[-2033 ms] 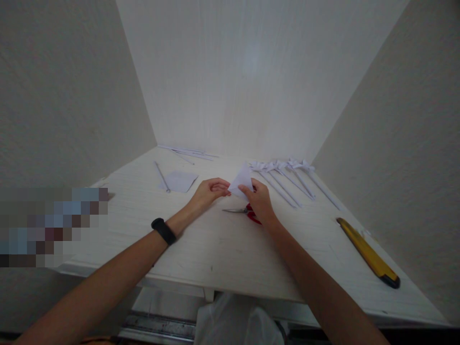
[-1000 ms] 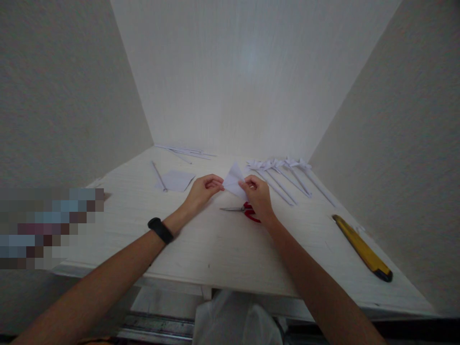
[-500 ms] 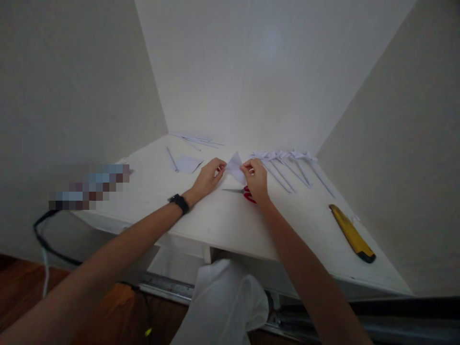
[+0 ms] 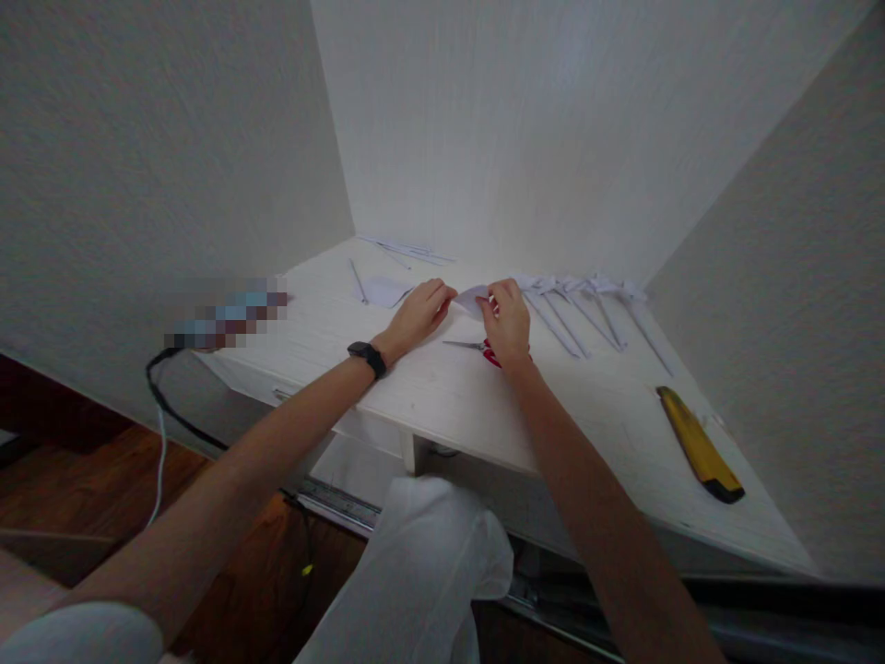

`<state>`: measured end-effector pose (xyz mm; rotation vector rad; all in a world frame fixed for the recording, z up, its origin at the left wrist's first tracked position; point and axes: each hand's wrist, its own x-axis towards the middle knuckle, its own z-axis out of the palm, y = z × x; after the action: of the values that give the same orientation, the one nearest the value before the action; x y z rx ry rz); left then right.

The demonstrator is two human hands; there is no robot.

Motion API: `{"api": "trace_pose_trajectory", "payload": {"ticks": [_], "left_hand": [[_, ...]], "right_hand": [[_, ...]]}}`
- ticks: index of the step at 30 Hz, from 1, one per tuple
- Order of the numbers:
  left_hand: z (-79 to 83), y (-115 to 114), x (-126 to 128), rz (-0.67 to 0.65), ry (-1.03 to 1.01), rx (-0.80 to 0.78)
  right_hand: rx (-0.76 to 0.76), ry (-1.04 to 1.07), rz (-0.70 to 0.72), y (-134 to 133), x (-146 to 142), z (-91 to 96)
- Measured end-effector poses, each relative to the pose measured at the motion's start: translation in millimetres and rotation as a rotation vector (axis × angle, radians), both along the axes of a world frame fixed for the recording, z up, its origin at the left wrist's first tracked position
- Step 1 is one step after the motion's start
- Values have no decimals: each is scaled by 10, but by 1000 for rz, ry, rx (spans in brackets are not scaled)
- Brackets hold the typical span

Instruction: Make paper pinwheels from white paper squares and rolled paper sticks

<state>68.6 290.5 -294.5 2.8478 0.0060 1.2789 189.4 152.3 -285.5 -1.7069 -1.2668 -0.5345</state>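
Between my two hands is a small piece of white paper (image 4: pixel 471 299), raised a little off the white desk and bent into a curve. My left hand (image 4: pixel 423 312), with a dark watch on its wrist, pinches the paper's left corner. On the other side my right hand (image 4: pixel 507 318) grips its right edge between thumb and fingers. Red-handled scissors (image 4: pixel 477 347) lie just below the paper, blades pointing left, their handles partly behind my right hand. Left of my hands, more white paper (image 4: pixel 385 291) lies flat beside a thin rolled paper stick (image 4: pixel 358 280).
Several paper pinwheel-like shapes on sticks (image 4: pixel 612 286) lie in a row at the right back. Thin paper sticks (image 4: pixel 407 251) rest along the back wall. A yellow cutter (image 4: pixel 698 443) is near the right edge, and a blurred-out object (image 4: pixel 231 315) with a cable at the left.
The paper, a flat diamond before, is now bent over and looks narrower, its top point no longer standing up. Both hands still hold it. The whole view has shifted slightly.
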Motion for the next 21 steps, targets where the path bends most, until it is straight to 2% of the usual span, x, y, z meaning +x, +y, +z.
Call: {"api": "trace_pose_trajectory", "payload": {"ticks": [4,13,21], "left_hand": [[3,32,10,32,-43,96],[31,29,-15,54,-93,113],[54,45,-19,50,-112,125]], "right_hand": [[-30,-90,-38,-51,-36,56],[-97,-315,-85,-76,-94,136],[-97,-380,-110,-91,-130,152]]}}
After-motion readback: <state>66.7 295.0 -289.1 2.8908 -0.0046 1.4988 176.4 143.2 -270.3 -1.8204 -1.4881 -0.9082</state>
